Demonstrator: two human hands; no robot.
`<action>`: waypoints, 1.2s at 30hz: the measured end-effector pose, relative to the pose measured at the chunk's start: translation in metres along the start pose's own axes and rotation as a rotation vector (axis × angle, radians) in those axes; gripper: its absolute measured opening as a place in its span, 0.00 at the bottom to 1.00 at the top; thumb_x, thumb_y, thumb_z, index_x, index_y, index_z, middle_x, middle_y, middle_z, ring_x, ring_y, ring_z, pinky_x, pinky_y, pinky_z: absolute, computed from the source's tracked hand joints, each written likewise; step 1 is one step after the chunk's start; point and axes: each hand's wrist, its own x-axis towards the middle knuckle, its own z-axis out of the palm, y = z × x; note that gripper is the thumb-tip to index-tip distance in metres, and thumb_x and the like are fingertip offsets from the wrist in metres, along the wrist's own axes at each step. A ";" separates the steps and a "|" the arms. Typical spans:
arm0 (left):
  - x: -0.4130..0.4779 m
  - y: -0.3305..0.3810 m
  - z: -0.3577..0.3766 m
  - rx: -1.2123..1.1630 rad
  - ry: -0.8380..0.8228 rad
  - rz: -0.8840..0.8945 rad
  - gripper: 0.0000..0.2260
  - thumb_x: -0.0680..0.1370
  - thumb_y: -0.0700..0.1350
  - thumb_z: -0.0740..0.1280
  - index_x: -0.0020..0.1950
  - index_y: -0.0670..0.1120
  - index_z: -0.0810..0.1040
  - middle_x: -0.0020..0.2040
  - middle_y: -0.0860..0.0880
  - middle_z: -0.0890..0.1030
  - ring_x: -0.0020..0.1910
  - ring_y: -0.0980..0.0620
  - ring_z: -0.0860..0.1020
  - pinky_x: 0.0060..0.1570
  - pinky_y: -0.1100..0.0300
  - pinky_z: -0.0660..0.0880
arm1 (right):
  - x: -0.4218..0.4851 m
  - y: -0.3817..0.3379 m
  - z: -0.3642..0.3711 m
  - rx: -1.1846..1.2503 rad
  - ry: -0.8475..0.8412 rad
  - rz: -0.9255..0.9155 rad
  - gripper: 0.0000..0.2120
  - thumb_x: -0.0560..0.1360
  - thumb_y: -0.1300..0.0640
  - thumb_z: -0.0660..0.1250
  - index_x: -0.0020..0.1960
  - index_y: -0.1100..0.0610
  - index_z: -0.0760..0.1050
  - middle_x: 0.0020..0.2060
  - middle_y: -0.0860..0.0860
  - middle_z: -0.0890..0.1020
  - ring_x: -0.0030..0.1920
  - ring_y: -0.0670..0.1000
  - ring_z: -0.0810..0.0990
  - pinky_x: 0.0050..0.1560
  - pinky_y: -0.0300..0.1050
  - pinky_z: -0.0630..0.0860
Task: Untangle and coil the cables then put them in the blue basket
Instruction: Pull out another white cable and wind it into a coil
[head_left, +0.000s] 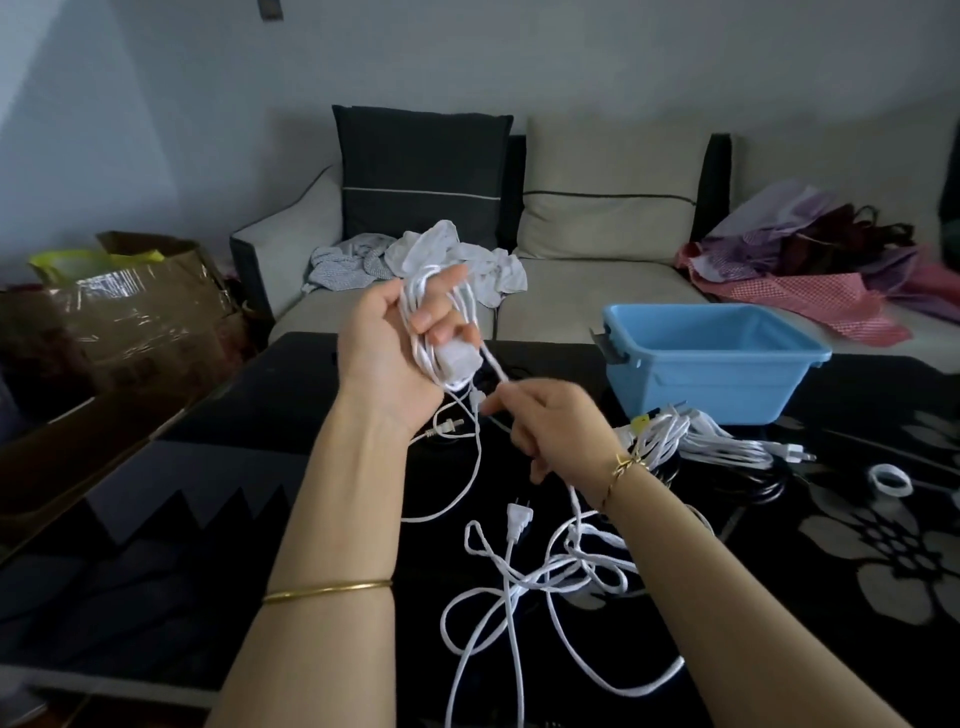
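Dark table; L hand grips coil, R hand pinches strand.

White cables, blue basket, black table with grey flower pattern, gold bangle.

1. The right hand and the strand it pinches are blurred; we cannot make out its fingertips.
2. The coil gripped by the left hand hides most of a white block.
3. Loose cables at the table's near edge run off our bottom border.
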 end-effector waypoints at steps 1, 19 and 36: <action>0.001 0.000 -0.001 0.001 0.008 0.031 0.17 0.80 0.45 0.51 0.54 0.37 0.76 0.25 0.53 0.64 0.24 0.56 0.64 0.39 0.60 0.77 | -0.004 0.003 -0.001 -0.045 -0.099 0.048 0.12 0.80 0.55 0.59 0.47 0.59 0.79 0.24 0.51 0.69 0.21 0.46 0.68 0.25 0.41 0.74; -0.003 -0.038 -0.009 1.492 -0.073 0.036 0.14 0.83 0.48 0.55 0.45 0.39 0.71 0.29 0.48 0.71 0.30 0.49 0.73 0.34 0.59 0.73 | -0.019 -0.009 -0.039 -0.382 0.427 -0.230 0.07 0.71 0.58 0.70 0.38 0.46 0.81 0.26 0.40 0.77 0.32 0.43 0.76 0.37 0.42 0.75; -0.007 -0.014 0.000 0.878 0.044 -0.196 0.19 0.82 0.50 0.57 0.43 0.38 0.79 0.20 0.53 0.58 0.19 0.56 0.59 0.25 0.62 0.69 | -0.001 0.025 -0.045 0.399 0.164 0.087 0.05 0.75 0.62 0.67 0.42 0.61 0.79 0.30 0.54 0.77 0.23 0.44 0.72 0.22 0.33 0.68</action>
